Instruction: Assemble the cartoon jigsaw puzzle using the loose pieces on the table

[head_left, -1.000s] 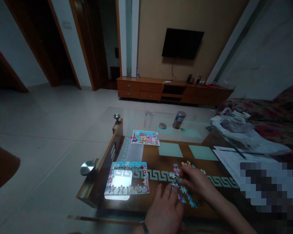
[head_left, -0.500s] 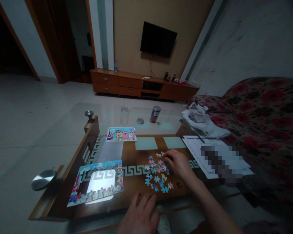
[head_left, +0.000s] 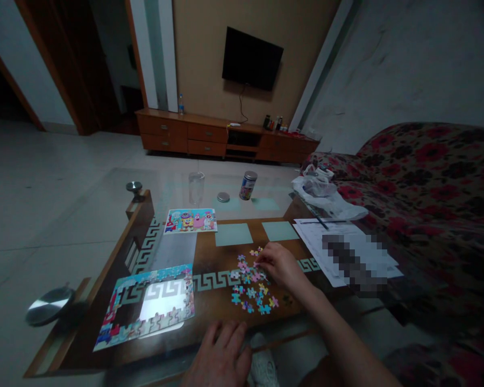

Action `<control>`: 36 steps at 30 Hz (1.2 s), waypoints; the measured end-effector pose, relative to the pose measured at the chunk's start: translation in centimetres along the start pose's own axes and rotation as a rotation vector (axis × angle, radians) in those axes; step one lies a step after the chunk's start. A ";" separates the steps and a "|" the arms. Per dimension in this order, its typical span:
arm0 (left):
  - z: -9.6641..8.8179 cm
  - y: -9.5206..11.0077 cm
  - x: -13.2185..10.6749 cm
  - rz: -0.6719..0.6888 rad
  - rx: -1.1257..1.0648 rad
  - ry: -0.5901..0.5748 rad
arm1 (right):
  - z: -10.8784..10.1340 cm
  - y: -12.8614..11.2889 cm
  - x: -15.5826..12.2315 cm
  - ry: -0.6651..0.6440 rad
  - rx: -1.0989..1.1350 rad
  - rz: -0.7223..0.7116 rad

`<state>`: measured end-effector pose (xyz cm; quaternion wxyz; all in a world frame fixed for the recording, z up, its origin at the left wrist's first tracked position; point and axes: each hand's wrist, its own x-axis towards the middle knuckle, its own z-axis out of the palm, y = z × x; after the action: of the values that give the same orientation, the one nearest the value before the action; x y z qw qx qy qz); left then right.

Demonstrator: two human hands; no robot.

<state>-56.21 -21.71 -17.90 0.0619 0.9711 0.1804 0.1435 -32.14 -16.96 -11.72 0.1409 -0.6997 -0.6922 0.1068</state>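
Observation:
Several loose jigsaw pieces point(head_left: 250, 290) in pink, blue and yellow lie scattered on the wooden table panel. My right hand point(head_left: 280, 266) is over them, its fingertips drawn together at the pile's upper edge; whether a piece is between them is too small to tell. My left hand point(head_left: 220, 357) rests open by the table's front edge, below the pile, holding nothing. To the left lies a jigsaw tray point(head_left: 157, 279) with a border of joined pieces around a bare, glaring centre. A cartoon picture card point(head_left: 190, 221) lies beyond it.
The glass-topped table point(head_left: 234, 234) holds a glass tumbler point(head_left: 196, 187), a tin can point(head_left: 247, 185), its lid point(head_left: 223, 197), and papers point(head_left: 318, 236) with a pen. A plastic bag point(head_left: 318, 191) sits at the far right corner, beside a red floral sofa point(head_left: 427, 183).
The view has swung right and up from the table. My left hand has drawn back from the pieces to the front edge. My right hand has shifted to the pile's upper edge.

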 end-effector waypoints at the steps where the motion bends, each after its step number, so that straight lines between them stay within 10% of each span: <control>1: -0.1 0.0 0.0 0.000 0.005 -0.003 | 0.4 -0.5 0.1 -0.029 0.008 -0.040; 12: -0.6 0.1 0.3 -0.071 -0.016 -0.043 | 1.9 -1.9 0.5 -0.061 0.001 -0.088; 23: 1.8 0.2 0.2 -0.040 0.056 0.171 | 2.0 -1.8 0.5 -0.056 -0.054 -0.037; 36: 0.5 0.0 0.3 -0.001 0.037 0.129 | 2.1 -0.9 0.3 -0.050 0.364 0.056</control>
<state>-55.78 -21.68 -18.26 0.0322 0.9607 0.1872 0.2023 -33.72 -16.51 -13.33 0.2448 -0.6789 -0.6449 0.2515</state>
